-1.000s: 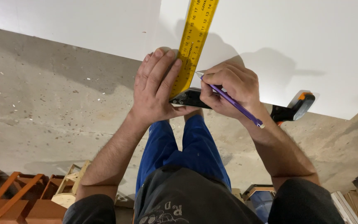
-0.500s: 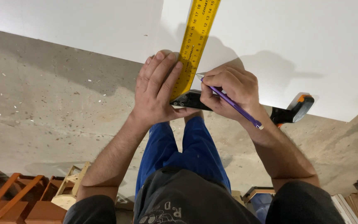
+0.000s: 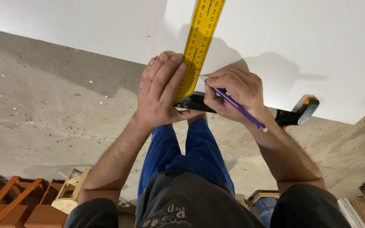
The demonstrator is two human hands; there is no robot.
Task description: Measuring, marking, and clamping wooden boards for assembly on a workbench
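Change: almost none; both hands stay put.
Left hand (image 3: 161, 95): spread flat, pressing square (image 3: 199, 44) to board (image 3: 275, 38).
Right hand (image 3: 235, 90): pinching pencil (image 3: 233, 103), tip at square's edge.

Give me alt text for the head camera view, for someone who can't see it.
Seen from above, a person's left hand presses a yellow square ruler flat on a white board, while the right hand marks along it with a purple pencil.
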